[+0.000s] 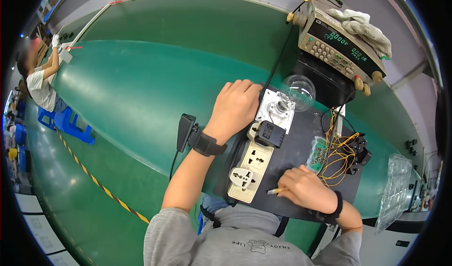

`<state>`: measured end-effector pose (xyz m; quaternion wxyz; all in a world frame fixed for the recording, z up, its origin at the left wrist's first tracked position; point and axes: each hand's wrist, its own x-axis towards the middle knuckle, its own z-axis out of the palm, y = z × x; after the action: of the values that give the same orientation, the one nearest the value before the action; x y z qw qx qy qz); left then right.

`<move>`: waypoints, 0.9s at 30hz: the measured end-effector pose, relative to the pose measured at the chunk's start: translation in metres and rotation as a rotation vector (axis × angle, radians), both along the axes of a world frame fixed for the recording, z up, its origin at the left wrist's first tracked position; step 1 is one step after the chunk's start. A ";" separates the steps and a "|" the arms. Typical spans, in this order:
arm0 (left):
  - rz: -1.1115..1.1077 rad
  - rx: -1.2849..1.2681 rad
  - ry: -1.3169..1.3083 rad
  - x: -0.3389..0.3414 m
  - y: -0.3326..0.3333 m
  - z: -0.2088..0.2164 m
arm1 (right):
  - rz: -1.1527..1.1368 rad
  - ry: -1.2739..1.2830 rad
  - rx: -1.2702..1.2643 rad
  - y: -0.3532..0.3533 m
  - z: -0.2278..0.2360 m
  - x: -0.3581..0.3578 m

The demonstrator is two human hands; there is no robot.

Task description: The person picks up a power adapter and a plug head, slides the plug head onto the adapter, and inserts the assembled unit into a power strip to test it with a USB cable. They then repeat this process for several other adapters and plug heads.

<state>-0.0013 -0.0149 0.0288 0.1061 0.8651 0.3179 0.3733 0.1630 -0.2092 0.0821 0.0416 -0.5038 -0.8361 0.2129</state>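
My right hand is closed round a small brush, whose pale tip points left over the black board. A green circuit board with several metal round parts lies just beyond that hand. My left hand has its fingers curled at the board's far left edge, by a black cable; what is in them is hidden. Right beside it, a clear glass bulb sits in a socket on a white plate. Nearer me is a cream power strip carrying a black adapter and a white plug.
Yellow wires tangle beside black plugs on the right. A bench meter with lit digits stands at the back, a grey glove on top. Clear plastic trays lie far right. Another person sits far left.
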 end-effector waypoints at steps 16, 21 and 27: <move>-0.838 -0.791 0.007 -0.011 -0.010 0.032 | -0.420 0.357 0.371 0.033 -0.013 0.014; -0.806 -0.801 0.062 -0.010 -0.010 0.034 | -0.479 0.417 0.384 0.027 -0.011 0.011; -0.787 -0.809 0.065 -0.009 -0.011 0.034 | -0.461 0.428 0.378 0.028 -0.010 0.012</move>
<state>-0.0105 -0.0262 0.0628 0.5504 0.8200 0.0921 0.1273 0.1754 -0.1816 0.0721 0.3547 -0.6066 -0.6976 0.1401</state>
